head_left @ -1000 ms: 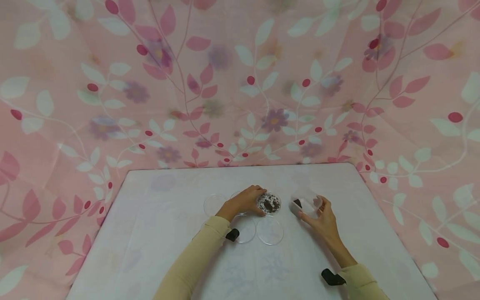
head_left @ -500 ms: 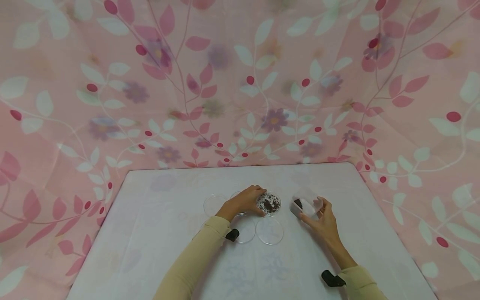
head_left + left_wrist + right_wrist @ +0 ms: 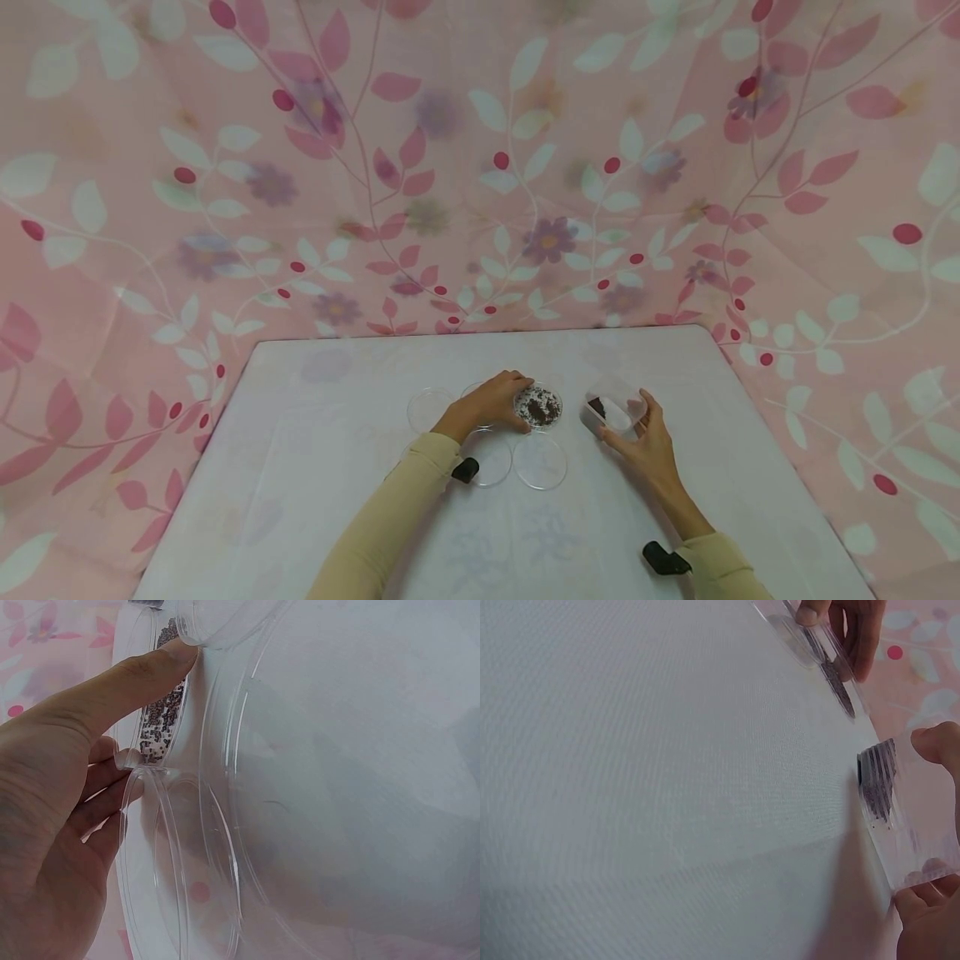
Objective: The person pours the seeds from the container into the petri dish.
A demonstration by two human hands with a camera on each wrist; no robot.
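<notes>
A clear round petri dish (image 3: 539, 407) with dark brown grains scattered over its bottom lies on the table. My left hand (image 3: 489, 403) pinches its near and far rim between thumb and fingers. In the left wrist view the dark grains (image 3: 163, 720) show past the thumb. Just to the right, my right hand (image 3: 648, 442) grips a clear plastic box (image 3: 617, 410), thumb on one side and fingers on the other. The box is tilted, and dark grains (image 3: 877, 784) are heaped at its left end, farthest from the palm. Part of its right side is hidden by the fingers.
More clear petri dishes stand close by: one at the left (image 3: 429, 410), one in front (image 3: 489, 458) partly under the left wrist, and one front right (image 3: 540, 461). Another is mostly hidden behind the left hand. A white cloth covers the table (image 3: 300, 517); a floral curtain (image 3: 465, 167) hangs behind.
The box in my right hand has shifted very slightly to the right, with its tilt barely changed. My left hand and the petri dish have stayed in place.
</notes>
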